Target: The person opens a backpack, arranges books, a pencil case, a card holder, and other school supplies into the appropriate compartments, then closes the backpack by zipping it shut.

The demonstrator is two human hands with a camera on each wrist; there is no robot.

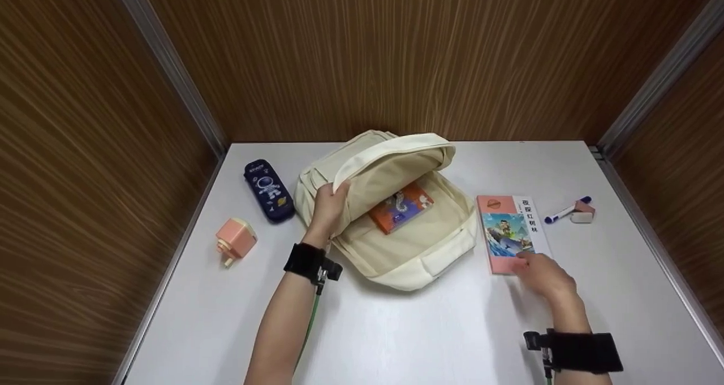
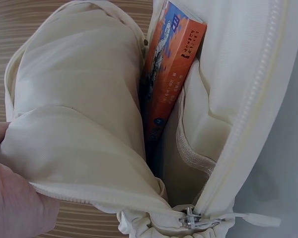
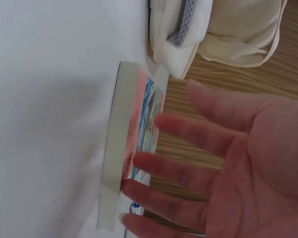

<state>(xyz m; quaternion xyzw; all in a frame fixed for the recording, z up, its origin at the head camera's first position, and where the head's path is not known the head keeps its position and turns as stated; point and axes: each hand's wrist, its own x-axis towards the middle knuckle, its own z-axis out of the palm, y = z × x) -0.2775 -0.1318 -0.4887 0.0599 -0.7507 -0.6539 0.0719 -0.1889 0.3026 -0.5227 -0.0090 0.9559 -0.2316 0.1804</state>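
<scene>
A cream backpack [image 1: 435,232] lies unzipped on the table, its front flap [image 1: 390,181] raised. My left hand [image 1: 328,210] grips the flap's edge, thumb on the inner side; part of this hand [image 2: 20,198] shows in the left wrist view. Inside the bag is an orange and purple book [image 1: 399,208], also visible as an orange spine [image 2: 171,82] from the left wrist. To the right of the bag lies a pink-covered book [image 1: 506,235]. My right hand [image 1: 546,277] is over its lower right corner, fingers spread and holding nothing [image 3: 223,158]; contact is unclear.
Left of the bag are a dark blue astronaut pencil case [image 1: 268,190] and a pink pencil sharpener-like device [image 1: 236,239]. A blue-and-white marker [image 1: 560,214] and a small pink-and-white eraser-like piece [image 1: 582,212] lie at the right. Wood-patterned panels [image 1: 367,63] enclose the white table [image 1: 418,340].
</scene>
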